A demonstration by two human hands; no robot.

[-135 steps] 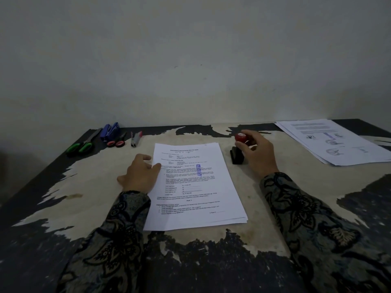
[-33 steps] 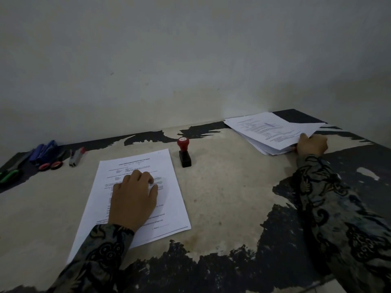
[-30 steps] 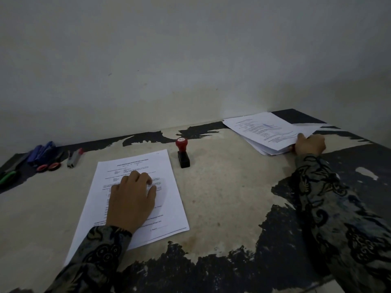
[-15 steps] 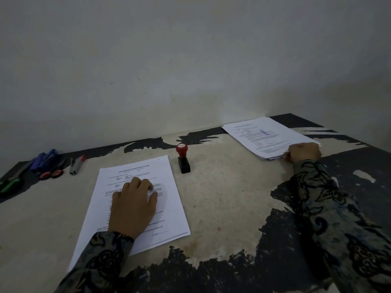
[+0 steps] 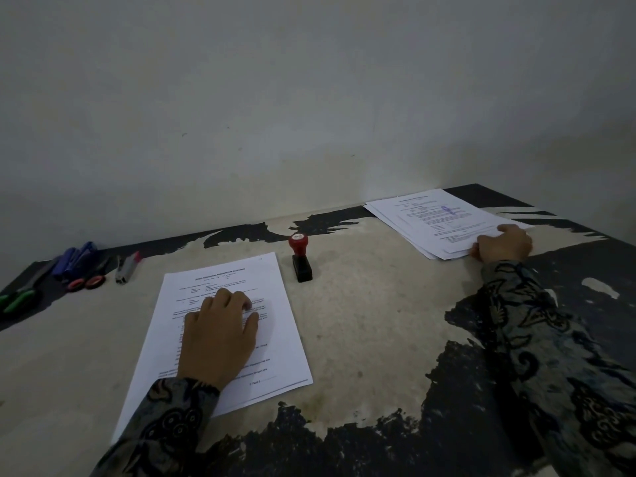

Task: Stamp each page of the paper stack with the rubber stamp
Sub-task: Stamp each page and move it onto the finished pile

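In the head view, the left hand [image 5: 220, 333] lies flat on the paper stack [image 5: 220, 325] near the person, fingers relaxed and pressing the top page down. The rubber stamp [image 5: 300, 258] stands upright on the table [image 5: 371, 325] just beyond the stack's far right corner, and nobody holds it. The right hand [image 5: 502, 242] rests at the near edge of the side pile [image 5: 440, 220] at the far right, fingers curled over the top sheet, which bears a blue mark. The step in hand looks like laying a finished page aside. Next, the right hand likely has to come back, take the stamp and press it on the held page.

Dim light blurs the print, and the left hand covers the middle of the top page, so I cannot tell whether that page is stamped. How many pages remain is unclear.
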